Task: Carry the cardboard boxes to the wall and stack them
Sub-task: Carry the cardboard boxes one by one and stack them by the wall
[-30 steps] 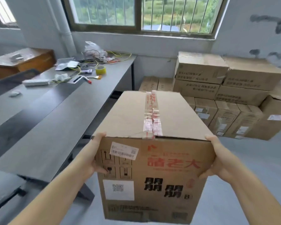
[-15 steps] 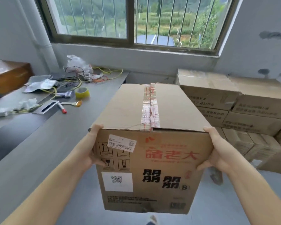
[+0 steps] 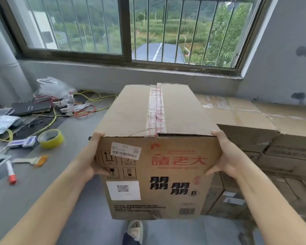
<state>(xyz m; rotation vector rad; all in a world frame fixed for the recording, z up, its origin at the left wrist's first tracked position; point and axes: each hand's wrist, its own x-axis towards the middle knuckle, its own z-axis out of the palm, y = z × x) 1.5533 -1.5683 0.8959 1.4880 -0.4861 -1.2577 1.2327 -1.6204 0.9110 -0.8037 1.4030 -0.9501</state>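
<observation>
In front of the barred window (image 3: 124, 27), a taped brown cardboard box (image 3: 155, 152) is held at chest height, just left of the brown cardboard stack (image 3: 281, 138) below the sill. The left hand (image 3: 91, 161) and right hand (image 3: 226, 158) clamp opposite sides, each grip pressed flat, likely to keep it level for setting down. A grey worktop (image 3: 78, 138) lies left of the box.
</observation>
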